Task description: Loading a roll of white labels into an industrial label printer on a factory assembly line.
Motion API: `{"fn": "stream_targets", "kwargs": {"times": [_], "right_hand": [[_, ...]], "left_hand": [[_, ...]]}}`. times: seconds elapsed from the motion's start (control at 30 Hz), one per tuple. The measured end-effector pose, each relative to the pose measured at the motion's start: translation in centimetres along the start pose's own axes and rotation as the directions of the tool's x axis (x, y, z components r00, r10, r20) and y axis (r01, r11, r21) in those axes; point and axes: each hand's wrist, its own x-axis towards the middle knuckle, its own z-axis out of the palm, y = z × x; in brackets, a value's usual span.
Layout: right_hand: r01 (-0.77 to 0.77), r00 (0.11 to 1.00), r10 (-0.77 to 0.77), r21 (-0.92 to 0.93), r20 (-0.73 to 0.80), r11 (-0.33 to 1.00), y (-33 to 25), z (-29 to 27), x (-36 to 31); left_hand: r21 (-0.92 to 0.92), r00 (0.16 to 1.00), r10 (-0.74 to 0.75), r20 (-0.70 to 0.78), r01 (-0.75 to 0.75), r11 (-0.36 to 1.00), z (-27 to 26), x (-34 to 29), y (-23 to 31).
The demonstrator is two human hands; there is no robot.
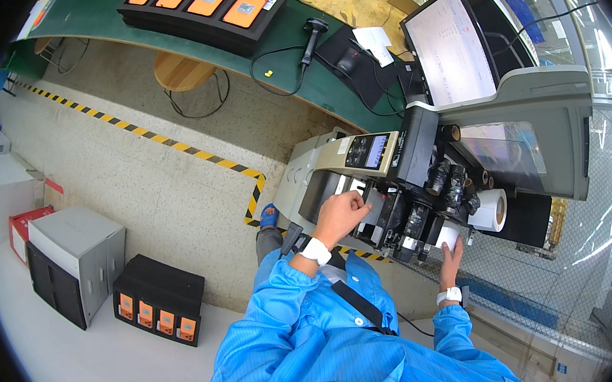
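A label printer [412, 151] stands in front of me with its grey cover [544, 123] swung up, so its inner rollers and black ribbon spools [451, 182] show. My left hand [341, 215] is at the printer's front opening, thumb and fingers pinched together; what they hold is hidden. At the lower right of the mechanism, my right hand [451, 260] has its thumb and fingers around the side of a white roll [446, 234]. Another white label roll [491, 210] sits beyond it on the printer's side.
A green table [230, 67] carries a black foam tray [182, 23] of orange phone-like boxes, a barcode scanner [313, 39] and a monitor [450, 47]. A wooden stool [183, 71] stands below. Behind left are a black foam block [160, 284] with orange boxes and a grey cabinet [82, 247].
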Motion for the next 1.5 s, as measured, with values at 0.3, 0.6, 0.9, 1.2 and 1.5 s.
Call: {"fn": "stream_targets", "kwargs": {"times": [0.3,0.6,0.9,1.2,1.5], "right_hand": [[-0.025,1.0,0.024,0.016,0.006,1.0,-0.6,0.2,-0.2],[0.011,0.999,-0.011,-0.02,0.034,1.0,1.2,-0.1,0.6],[-0.015,1.0,0.015,0.04,0.003,0.999,0.1,0.3,0.0],[-0.04,0.999,0.041,0.088,-0.008,0.995,-0.7,0.8,-0.1],[0.001,1.0,0.001,0.104,-0.018,0.995,-0.3,0.8,-0.4]], "left_hand": [[0.02,0.998,0.042,-0.052,-0.041,0.999,0.8,0.3,-0.5],[0.033,0.998,0.048,-0.043,-0.047,0.998,1.0,0.2,-0.2],[0.046,1.0,0.003,-0.016,-0.002,0.999,0.7,0.2,0.1],[0.05,0.999,0.015,-0.031,-0.013,0.999,1.0,0.2,0.3],[0.056,0.998,0.025,-0.054,-0.022,0.998,1.0,0.1,0.6]]}}
